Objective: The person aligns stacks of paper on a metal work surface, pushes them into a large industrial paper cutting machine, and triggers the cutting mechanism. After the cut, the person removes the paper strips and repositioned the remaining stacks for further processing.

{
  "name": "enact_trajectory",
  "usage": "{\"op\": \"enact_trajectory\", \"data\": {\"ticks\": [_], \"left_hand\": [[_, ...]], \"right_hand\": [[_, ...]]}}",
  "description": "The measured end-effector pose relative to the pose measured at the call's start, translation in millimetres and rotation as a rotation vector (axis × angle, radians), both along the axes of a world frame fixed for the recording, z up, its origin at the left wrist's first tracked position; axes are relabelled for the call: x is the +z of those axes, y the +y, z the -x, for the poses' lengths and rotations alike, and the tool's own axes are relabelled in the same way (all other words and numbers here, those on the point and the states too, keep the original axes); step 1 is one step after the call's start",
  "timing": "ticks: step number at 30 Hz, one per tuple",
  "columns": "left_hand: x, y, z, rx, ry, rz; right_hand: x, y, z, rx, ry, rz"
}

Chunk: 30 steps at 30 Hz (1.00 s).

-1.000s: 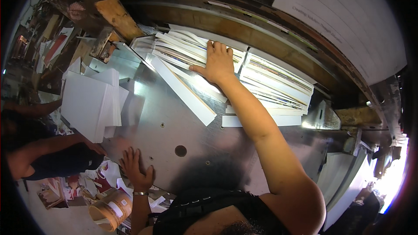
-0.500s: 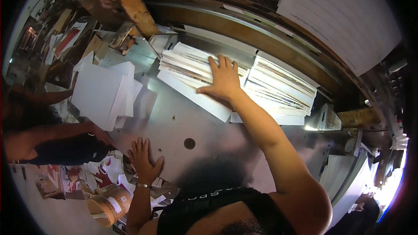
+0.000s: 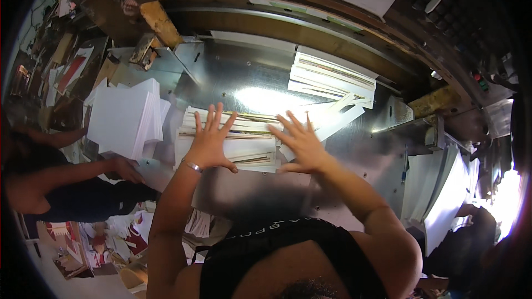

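Note:
My left hand [image 3: 209, 143] lies spread over the left part of a pile of cut paper strips [image 3: 252, 148], white with some dark and coloured edges. Slightly blurred, my right hand [image 3: 302, 147] is spread at the right end of that pile, fingers apart. Neither hand grips anything. Just beyond my right hand, loose white strips [image 3: 341, 123] lie at a slant across the metal table [image 3: 221, 80]. A second pile of strips [image 3: 332, 77] rests against the back of the table, right of the middle.
On the left, a co-worker's hands [image 3: 126, 170] are near a tall stack of white sheets [image 3: 119, 116]. A metal side guide [image 3: 185, 61] stands at the back left. Large white sheets [image 3: 443, 194] lean at the right. Paper scraps [image 3: 111, 238] litter the lower left.
The left pile of strips has come nearer to me, away from the back. My left hand has moved up onto it from the table's front. Some strips now lie slanted at the right.

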<state>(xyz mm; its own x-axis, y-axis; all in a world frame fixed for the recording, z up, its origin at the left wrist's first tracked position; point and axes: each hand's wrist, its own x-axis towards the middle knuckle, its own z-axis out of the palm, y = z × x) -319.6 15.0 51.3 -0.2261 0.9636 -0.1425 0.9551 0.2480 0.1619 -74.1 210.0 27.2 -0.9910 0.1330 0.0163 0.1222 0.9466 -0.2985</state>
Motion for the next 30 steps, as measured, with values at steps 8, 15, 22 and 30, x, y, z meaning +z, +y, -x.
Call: {"op": "enact_trajectory", "data": {"ticks": [8,15,22,30], "left_hand": [[-18.7,0.6,16.0,0.036,-0.098,0.107],[-26.8,-74.1,-8.4,0.098,-0.112,0.027],[-24.8,-96.9,-47.6,0.024,-0.136,0.056],[-22.6,-43.3,-65.8,-0.181,-0.198,0.059]], "right_hand": [[-18.9,87.2,-53.1,-0.251,-0.026,-0.209],[-16.3,160.8,21.6,-0.541,0.099,-0.172],[-15.6,190.1,59.7,-0.579,0.138,-0.218],[-20.3,186.9,62.3,-0.579,0.169,-0.214]]}}
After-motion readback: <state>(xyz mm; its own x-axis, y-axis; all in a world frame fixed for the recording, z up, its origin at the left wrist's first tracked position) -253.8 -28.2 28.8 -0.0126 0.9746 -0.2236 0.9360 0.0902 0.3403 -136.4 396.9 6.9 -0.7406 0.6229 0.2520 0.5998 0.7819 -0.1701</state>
